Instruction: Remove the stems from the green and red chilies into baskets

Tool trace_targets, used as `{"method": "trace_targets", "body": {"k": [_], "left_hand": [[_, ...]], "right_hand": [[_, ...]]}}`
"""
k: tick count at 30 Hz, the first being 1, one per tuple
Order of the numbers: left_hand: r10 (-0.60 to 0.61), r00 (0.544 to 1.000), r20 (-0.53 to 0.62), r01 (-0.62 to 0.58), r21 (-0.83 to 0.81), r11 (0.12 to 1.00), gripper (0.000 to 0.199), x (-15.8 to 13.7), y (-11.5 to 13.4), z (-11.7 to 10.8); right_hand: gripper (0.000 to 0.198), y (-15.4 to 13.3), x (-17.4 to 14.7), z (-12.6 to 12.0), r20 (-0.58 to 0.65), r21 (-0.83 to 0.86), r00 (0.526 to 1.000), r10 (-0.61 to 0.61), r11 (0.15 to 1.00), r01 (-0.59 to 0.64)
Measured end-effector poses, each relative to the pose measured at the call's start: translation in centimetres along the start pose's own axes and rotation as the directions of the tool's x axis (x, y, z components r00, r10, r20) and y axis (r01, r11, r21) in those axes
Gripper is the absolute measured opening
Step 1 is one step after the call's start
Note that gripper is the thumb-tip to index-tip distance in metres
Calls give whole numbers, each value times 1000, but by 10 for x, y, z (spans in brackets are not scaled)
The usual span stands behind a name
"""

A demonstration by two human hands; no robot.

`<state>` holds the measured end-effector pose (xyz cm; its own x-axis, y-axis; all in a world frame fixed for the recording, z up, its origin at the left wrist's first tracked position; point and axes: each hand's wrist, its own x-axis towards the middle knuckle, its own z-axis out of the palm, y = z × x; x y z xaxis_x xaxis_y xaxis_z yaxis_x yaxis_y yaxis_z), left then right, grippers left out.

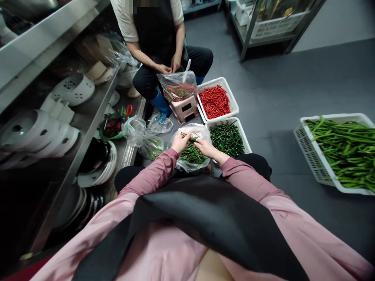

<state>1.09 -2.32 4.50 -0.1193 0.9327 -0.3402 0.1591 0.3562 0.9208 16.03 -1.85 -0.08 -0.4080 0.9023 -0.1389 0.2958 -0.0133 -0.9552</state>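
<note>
My left hand (179, 143) and my right hand (204, 148) meet over an opened clear plastic bag (187, 167) of green chillies (191, 154). Closed fingers of the right hand pinch a dark green chilli (192, 140), whose tip points toward the left hand. The left fingers are also closed, with a thin, stem-like end sticking out above them; its kind is too small to make out. Just right of the bag is a white basket (247, 142) holding dark green chillies (225, 138).
Beyond it stands a white basket (234, 104) of red chillies (215, 102). A seated co-worker (155, 35) handles a bag (178, 84) on a pink stool (185, 111). Steel shelves (96, 117) with dishes line the left. A large basket (315, 164) of long green peppers (348, 152) sits right.
</note>
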Motion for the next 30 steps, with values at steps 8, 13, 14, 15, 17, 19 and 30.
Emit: {"method": "trace_targets", "body": {"k": [8, 13, 14, 15, 17, 19, 30], "left_hand": [[-228, 902, 366, 389, -462, 797, 29, 1, 15, -7], [-359, 881, 309, 459, -372, 807, 24, 14, -5, -4], [-371, 883, 287, 452, -307, 837, 19, 17, -11, -4], [-377, 886, 271, 440, -231, 868, 14, 19, -16, -5], [-370, 899, 235, 395, -67, 916, 23, 23, -20, -6], [-298, 936, 188, 290, 68, 955, 32, 24, -18, -8], [70, 950, 305, -73, -2, 997, 19, 17, 17, -12]], "right_hand": [[23, -10, -8, -3, 155, 228, 988, 8, 973, -44], [23, -17, -7, -7, 113, 328, 993, 12, 943, -49], [24, -15, -6, -9, 109, 316, 993, 35, 946, -68], [25, -14, -6, -10, 108, 290, 992, 68, 952, -97], [25, -11, -5, -11, 109, 218, 982, 152, 960, -173], [24, -9, -5, -13, 113, 167, 969, 218, 957, -235], [21, -11, -7, -20, 183, 102, 980, 80, 990, -99]]}}
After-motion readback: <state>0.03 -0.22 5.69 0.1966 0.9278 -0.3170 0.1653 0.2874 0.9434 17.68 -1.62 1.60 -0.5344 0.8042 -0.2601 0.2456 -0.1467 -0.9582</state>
